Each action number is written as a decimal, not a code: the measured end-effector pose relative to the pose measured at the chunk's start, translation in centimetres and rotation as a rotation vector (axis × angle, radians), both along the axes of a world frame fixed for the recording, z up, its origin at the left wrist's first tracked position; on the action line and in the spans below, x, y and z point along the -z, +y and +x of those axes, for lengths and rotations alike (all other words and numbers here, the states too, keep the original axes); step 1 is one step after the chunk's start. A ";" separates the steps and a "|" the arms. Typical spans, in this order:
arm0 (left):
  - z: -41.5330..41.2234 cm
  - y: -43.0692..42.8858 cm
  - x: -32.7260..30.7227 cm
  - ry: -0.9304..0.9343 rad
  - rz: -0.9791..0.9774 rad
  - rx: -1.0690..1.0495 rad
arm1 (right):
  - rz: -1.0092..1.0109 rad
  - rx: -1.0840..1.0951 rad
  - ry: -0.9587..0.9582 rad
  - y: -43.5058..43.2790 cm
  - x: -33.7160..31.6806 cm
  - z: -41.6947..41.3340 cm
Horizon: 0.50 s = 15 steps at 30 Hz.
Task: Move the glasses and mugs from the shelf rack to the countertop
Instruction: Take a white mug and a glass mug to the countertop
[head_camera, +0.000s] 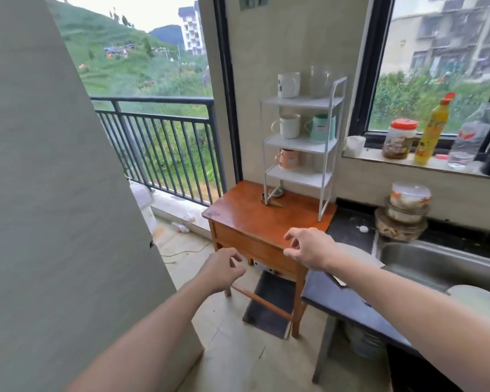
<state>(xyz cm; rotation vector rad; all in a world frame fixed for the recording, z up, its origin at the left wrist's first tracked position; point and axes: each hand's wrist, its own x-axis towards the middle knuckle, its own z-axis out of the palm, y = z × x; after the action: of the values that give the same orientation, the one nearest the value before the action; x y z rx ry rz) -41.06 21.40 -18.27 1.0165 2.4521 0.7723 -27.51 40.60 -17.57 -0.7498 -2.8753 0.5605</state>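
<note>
Four mugs on shelf rack [300, 142], frame centre: white mug [288, 85] top tier, cream mug [289, 125] and teal mug [321, 127] middle, pink mug [288, 158] lower. One clear glass [320, 80] top tier. Two hands, lower frame: left hand [219, 268], right hand [311, 247].

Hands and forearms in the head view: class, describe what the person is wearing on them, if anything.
Nothing is worn. The left hand and right hand are bare, with no gloves, and no rings, watch or bracelet show. Both forearms are uncovered as far as the picture's lower edge, so no sleeves appear in view.
</note>
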 end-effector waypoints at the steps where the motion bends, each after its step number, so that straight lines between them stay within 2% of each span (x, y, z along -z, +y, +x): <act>1: -1.8 1.2 0.0 0.004 0.011 0.012 | 0.010 0.012 0.015 1.1 0.0 -1.5; 6: -11.7 8.2 -0.6 0.029 0.063 0.115 | 0.024 0.133 0.116 7.3 -1.7 -9.5; 11: -21.1 15.4 -4.3 0.087 0.066 0.235 | 0.016 0.314 0.236 13.6 -5.9 -16.0; 15: -25.5 22.3 -8.1 0.076 0.196 0.274 | 0.072 0.418 0.349 17.5 -8.7 -18.7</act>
<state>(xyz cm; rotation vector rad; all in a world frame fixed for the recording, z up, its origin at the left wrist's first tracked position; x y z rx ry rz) -66.53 43.72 -10.14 1.4427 2.2632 0.9064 -46.26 58.14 -8.89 -1.0801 -2.3180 0.4717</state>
